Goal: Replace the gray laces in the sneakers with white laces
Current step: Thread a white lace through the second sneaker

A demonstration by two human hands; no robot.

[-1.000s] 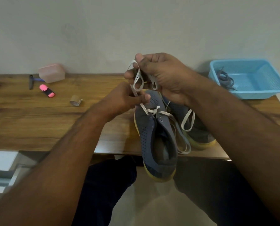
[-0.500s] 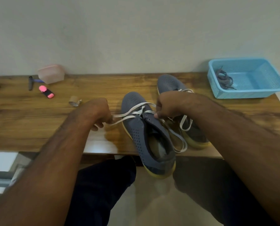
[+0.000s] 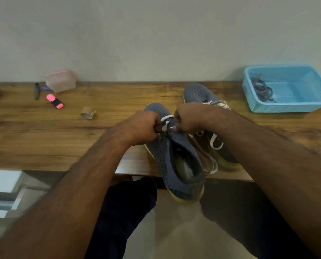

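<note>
both hands back in from the pull-out, left hand [image 3: 142, 128] and right hand [image 3: 188, 118] pinching white lace [image 3: 166, 119] over near sneaker [image 3: 176, 157] at counter [image 3: 43, 139] edge: row snugged, next eyelets due

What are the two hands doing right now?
Left hand: closed, fingers pinching the white lace over the near sneaker.
Right hand: closed, pinching the same lace.
</note>
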